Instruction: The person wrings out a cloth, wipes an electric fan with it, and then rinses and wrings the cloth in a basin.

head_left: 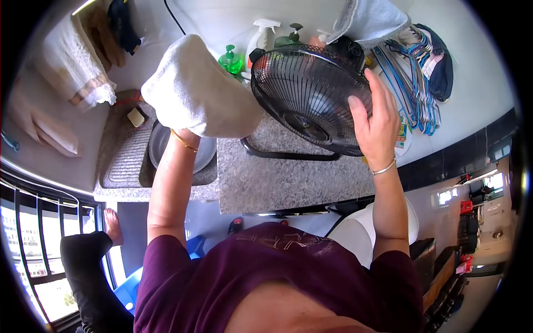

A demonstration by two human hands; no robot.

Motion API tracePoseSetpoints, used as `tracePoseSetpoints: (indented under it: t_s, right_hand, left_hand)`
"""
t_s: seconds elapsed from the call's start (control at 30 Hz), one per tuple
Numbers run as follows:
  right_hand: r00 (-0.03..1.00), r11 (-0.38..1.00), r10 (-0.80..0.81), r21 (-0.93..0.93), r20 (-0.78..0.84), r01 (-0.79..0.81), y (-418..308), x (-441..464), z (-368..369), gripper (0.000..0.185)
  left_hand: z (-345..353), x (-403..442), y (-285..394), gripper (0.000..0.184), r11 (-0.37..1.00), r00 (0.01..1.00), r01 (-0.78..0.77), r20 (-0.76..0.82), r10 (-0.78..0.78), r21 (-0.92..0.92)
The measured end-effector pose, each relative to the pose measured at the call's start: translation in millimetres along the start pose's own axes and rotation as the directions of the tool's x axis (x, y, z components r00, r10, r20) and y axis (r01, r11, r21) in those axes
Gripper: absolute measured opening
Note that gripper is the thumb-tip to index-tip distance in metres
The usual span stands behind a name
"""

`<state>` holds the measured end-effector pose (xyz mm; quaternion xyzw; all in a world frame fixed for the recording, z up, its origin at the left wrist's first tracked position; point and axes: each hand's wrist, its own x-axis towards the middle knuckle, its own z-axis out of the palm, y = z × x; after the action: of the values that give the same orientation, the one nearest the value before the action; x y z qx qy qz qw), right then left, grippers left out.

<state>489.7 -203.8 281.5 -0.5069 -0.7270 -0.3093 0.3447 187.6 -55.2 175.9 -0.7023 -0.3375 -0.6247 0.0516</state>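
A white cloth [189,89] is draped over my left hand, hiding its fingers. The wrist comes out below the cloth, over the sink side of the counter. A black desk fan [305,100] with a wire guard stands on the speckled counter [277,186], its face tilted up. At the right rim of the guard is my right hand [377,122], with the thumb in front and the fingers along the edge. The cloth's right end lies close to the fan's left rim.
A grey basin [205,155] sits in the sink beside a ridged drainboard [129,166]. Behind are a green soap bottle [231,61], a white spray bottle [261,36] and another towel [372,22]. Hangers [425,83] hang right. A bare foot [112,226] shows at lower left.
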Motion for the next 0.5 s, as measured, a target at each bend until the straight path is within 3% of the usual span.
tracePoseSetpoints:
  t_s: [0.1, 0.13, 0.17, 0.2, 0.23, 0.3, 0.33, 0.37, 0.43, 0.47, 0.5]
  right_hand:
    - [1.000, 1.000, -0.001, -0.001, 0.017, 0.001, 3.4, -1.5, -0.5, 0.054]
    - [0.999, 1.000, 0.009, 0.016, 0.034, -0.009, 3.5, -1.6, -2.4, 0.057]
    - [0.999, 0.999, 0.017, 0.032, 0.050, -0.018, 3.4, -1.9, -4.3, 0.060]
    - [0.998, 1.000, 0.016, 0.013, 0.067, -0.017, 2.9, -2.9, -5.7, 0.066]
    - [0.998, 1.000, 0.011, 0.010, 0.069, -0.011, 2.9, -3.3, -6.5, 0.066]
    - [0.995, 0.998, 0.052, 0.041, 0.082, -0.056, 4.2, -2.9, -5.8, 0.068]
    - [0.995, 0.997, 0.051, 0.052, 0.083, -0.055, 7.6, -2.1, -5.2, 0.070]
    - [0.995, 0.997, 0.053, 0.052, 0.087, -0.057, 8.9, -1.4, -5.1, 0.070]
    - [0.993, 0.997, 0.051, 0.056, 0.103, -0.057, 9.9, -0.1, -6.1, 0.070]
    - [0.993, 0.997, 0.054, 0.054, 0.107, -0.060, 11.3, 0.0, -6.3, 0.070]
    - [0.994, 0.998, 0.045, 0.049, 0.104, -0.051, 12.8, -0.4, -6.5, 0.070]
  left_hand:
    - [-1.2, 15.0, 13.4, 0.045, 0.995, 0.994, -0.086, 0.061, 0.089, -0.051]
    - [-2.8, 31.2, 35.9, 0.051, 0.987, 0.940, 0.032, 0.330, -0.082, 0.155]
    - [-2.1, 40.1, 46.9, 0.056, 0.923, 0.796, 0.085, 0.531, -0.289, 0.376]
    - [12.8, 27.5, 24.5, 0.060, 0.882, 0.784, -0.021, 0.555, -0.277, 0.470]
    - [19.7, 29.5, 19.8, 0.060, 0.884, 0.786, -0.016, 0.552, -0.278, 0.468]
    - [32.6, 35.2, 12.4, 0.049, 0.972, 0.897, -0.086, 0.441, -0.020, 0.220]
    - [40.3, 54.9, 17.3, 0.039, 0.943, 0.875, -0.180, 0.484, 0.022, 0.281]
    - [44.9, 63.2, 19.4, 0.039, 0.943, 0.873, -0.178, 0.486, 0.021, 0.280]
    - [53.3, 71.4, 18.9, 0.033, 0.964, 0.874, -0.266, 0.421, 0.243, -0.004]
    - [59.5, 66.8, 15.8, 0.042, 0.962, 0.896, -0.229, 0.354, 0.269, -0.151]
    - [73.9, 58.7, 7.3, 0.042, 0.962, 0.895, -0.225, 0.357, 0.267, -0.155]
